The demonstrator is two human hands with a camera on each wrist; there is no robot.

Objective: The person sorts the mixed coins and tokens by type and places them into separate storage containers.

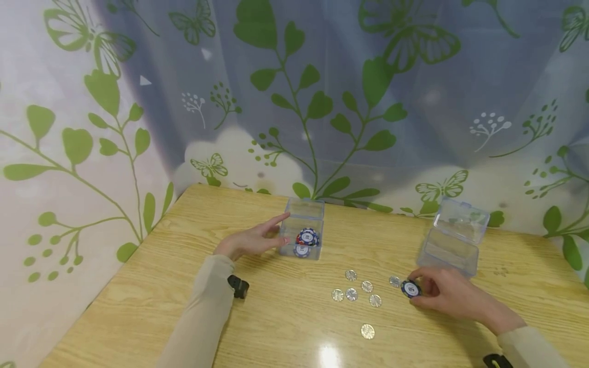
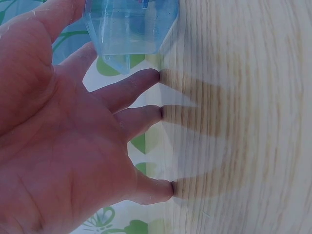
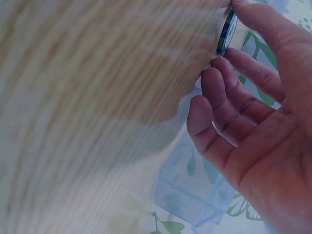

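Observation:
My right hand [image 1: 448,294] pinches a dark blue poker chip [image 1: 411,289] marked 50 between thumb and index finger, low at the table. The right wrist view shows that chip [image 3: 227,31] nearly edge-on, with the other fingers bent beside it. Further left, my left hand [image 1: 252,240] touches the left side of an open clear plastic box [image 1: 314,254] with thumb and index finger. Its other fingers [image 2: 141,118] are spread, their tips on the table. Inside the box lie several poker chips [image 1: 307,237], blue, red and white ones among them.
Several silvery coins [image 1: 352,294] lie scattered on the wooden table [image 1: 276,317], one [image 1: 394,281] close to the held chip. A second clear box [image 1: 451,250] with its lid raised stands behind my right hand. A patterned curtain [image 1: 340,102] hangs along the back edge.

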